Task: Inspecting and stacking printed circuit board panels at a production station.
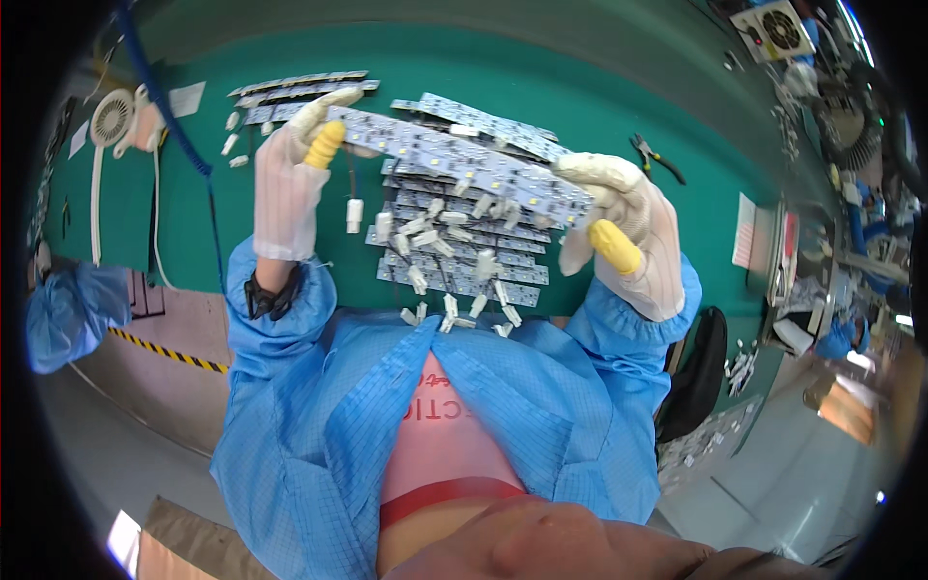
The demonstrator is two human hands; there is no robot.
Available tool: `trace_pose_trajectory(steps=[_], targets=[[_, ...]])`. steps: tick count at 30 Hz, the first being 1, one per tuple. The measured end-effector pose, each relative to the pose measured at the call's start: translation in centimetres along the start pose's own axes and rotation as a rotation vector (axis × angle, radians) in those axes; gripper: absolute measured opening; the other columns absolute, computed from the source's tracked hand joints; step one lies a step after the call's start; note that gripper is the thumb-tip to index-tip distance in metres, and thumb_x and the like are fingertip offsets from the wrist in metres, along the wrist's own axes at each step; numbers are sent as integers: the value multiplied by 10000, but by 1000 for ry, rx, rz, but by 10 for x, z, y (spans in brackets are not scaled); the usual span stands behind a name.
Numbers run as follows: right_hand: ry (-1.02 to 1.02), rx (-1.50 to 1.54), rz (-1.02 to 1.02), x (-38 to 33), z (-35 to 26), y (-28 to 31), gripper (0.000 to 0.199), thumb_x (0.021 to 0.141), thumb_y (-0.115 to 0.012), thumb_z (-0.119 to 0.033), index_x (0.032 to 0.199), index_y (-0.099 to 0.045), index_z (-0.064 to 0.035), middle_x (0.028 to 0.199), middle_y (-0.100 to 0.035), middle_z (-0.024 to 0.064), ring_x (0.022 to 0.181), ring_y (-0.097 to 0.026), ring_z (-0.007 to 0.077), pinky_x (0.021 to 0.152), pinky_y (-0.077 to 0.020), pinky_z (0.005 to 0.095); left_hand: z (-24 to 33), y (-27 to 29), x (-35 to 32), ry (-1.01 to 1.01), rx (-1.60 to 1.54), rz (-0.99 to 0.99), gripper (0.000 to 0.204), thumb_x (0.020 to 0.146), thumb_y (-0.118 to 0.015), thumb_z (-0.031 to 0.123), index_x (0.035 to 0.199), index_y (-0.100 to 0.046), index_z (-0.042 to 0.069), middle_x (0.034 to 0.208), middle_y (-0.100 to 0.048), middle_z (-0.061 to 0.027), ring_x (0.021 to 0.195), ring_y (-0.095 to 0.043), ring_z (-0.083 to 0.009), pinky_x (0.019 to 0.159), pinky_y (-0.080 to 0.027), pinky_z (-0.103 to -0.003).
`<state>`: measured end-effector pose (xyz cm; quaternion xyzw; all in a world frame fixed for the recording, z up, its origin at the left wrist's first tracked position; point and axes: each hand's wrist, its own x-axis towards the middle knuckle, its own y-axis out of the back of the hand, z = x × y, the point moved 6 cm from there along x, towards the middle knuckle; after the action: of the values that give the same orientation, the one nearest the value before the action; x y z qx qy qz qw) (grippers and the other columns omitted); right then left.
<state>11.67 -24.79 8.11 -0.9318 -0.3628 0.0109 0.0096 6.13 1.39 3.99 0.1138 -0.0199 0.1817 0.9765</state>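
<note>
Between my two gloved hands stretches a long LED circuit board strip (454, 158), tilted down toward the right. My left hand (307, 145), in a white glove with a yellow thumb cover, is closed on its left end. The right end is gripped by my right hand (623, 213), gloved the same way. A white connector (354, 216) on a wire hangs from the strip near my left hand. Below lies a stack of similar LED strips (464, 261), with several white plugs on short wires over them. More strips (483, 116) lie just beyond the held one.
Another small pile of strips (300, 87) lies at the far left of the green table (599, 87). Pliers (657, 159) with yellow-black handles rest at the right. A white fan (113, 118) and a blue coiled cord (159, 92) are on the left; a black chair back (698, 377) stands lower right.
</note>
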Motion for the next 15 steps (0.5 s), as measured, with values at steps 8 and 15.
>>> trace_pose_trajectory(steps=[8,15], targets=[[72,-13,52,4,0,4,337,856,-559,-79,1169,-503,35,1008,-612,158,639,-590,122,621,-486,236,0,6,-2,-106,143,116,421,930,-521,338,1161,-592,-7,959,-659,-92,848,-608,-134,778,-444,-241],[20,-304,165,22,15,19,420,938,-487,-342,1162,-523,11,668,-593,37,577,-543,98,579,-443,227,13,-3,-17,-530,-412,-92,543,823,-657,398,1136,-560,-34,827,-663,-103,859,-635,-219,1081,-260,-504]])
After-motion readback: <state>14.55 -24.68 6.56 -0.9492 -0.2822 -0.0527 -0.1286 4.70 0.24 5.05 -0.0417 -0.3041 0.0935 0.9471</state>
